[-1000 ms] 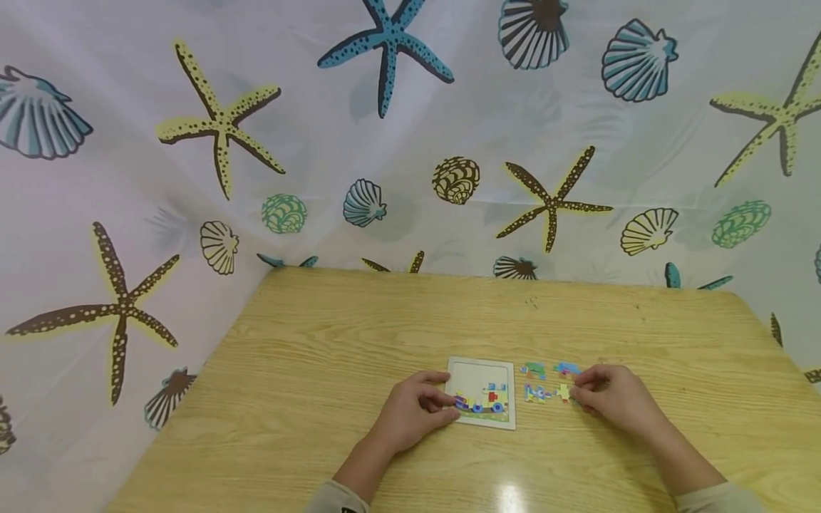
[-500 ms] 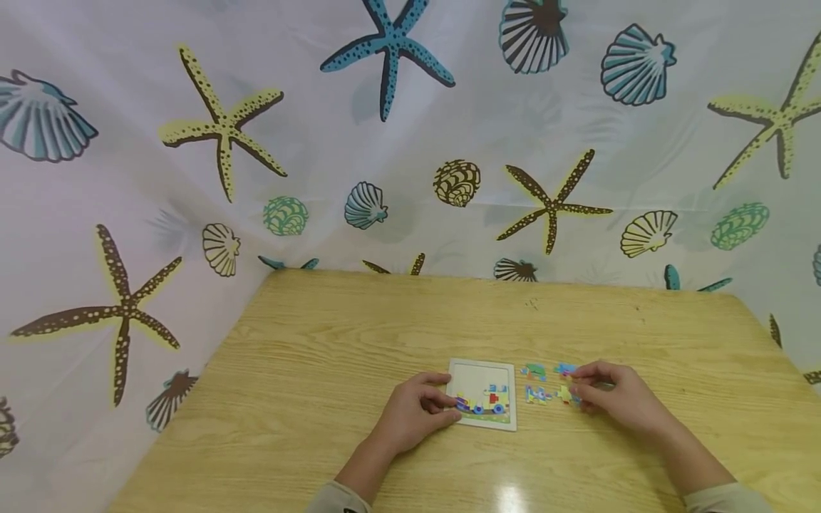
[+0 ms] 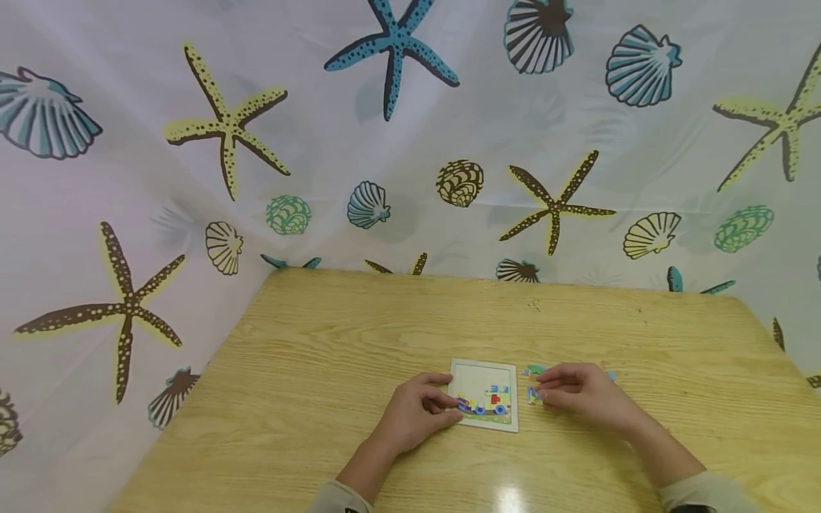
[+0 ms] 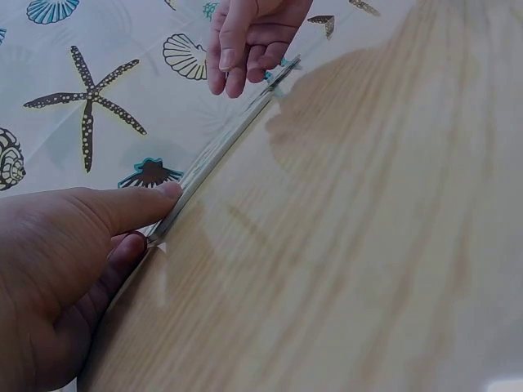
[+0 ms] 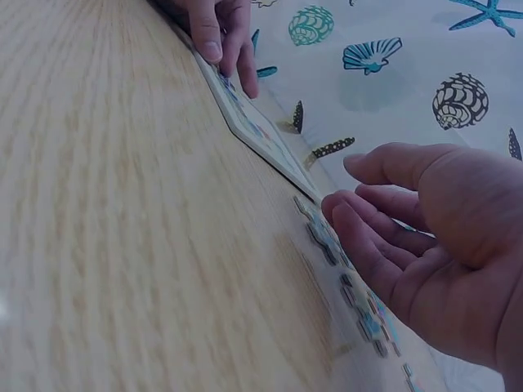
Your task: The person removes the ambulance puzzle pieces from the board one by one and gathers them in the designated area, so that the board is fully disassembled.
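Observation:
A square puzzle board (image 3: pixel 484 425) with a pale rim lies on the table, its lower part filled with a colourful vehicle picture. My left hand (image 3: pixel 413 413) holds the board's left side, the thumb near the lower corner; the left wrist view shows the thumb (image 4: pixel 143 204) on the edge. Right of the board, my right hand (image 3: pixel 586 392) hovers over loose puzzle pieces. Its thumb and fingers are apart in the right wrist view, with nothing seen between them. A green piece (image 3: pixel 536 370) and a blue piece (image 3: pixel 531 396) show beside its fingertips; others are partly hidden.
The wooden table (image 3: pixel 359 320) spreads around the board. A white cloth (image 3: pixel 410 142) printed with starfish and shells hangs behind it and along its sides. Another bit of a blue piece (image 3: pixel 611 375) shows beyond the right hand.
My right hand has moved left, from the yellow piece to the pieces nearer the board, and now covers the right-hand ones. The left hand and the board have stayed in place.

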{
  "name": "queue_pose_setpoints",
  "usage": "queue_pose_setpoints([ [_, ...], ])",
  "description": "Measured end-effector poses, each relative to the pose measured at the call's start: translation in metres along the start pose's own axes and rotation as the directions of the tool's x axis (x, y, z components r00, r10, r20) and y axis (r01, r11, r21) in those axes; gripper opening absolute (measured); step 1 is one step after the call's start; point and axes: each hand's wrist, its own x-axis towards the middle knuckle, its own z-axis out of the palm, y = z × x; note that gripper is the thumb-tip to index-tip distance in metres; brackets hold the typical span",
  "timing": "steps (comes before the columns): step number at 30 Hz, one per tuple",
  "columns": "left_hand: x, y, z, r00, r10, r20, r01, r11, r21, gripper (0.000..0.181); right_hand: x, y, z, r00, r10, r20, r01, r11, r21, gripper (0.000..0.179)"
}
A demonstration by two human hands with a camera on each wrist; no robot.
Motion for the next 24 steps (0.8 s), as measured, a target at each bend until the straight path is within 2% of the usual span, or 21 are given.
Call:
queue_pose_setpoints([
  [8, 0.0, 0.001, 0.0, 1.0, -0.003, -0.001, 0.003, 1.0, 0.004, 0.013, 0.014, -0.004, 0.023, 0.998, -0.062, 0.029, 0.065, 0.994, -0.089, 0.038],
  [12, -0.001, 0.002, 0.0, 1.0, -0.004, 0.005, 0.004, 1.0, -0.003, 0.013, 0.017, -0.008, 0.035, 0.996, -0.091, -0.012, 0.087, 0.979, -0.183, 0.037],
  [16, -0.001, 0.002, 0.0, 1.0, -0.008, 0.002, 0.008, 1.0, 0.001, 0.013, 0.02, -0.012, 0.045, 0.994, -0.099, -0.043, 0.086, 0.968, -0.236, 0.041],
  [24, 0.0, 0.002, -0.001, 1.0, -0.008, 0.0, 0.008, 1.0, 0.005, 0.013, 0.025, -0.017, 0.054, 0.996, -0.061, -0.06, 0.046, 0.974, -0.222, 0.044],
])
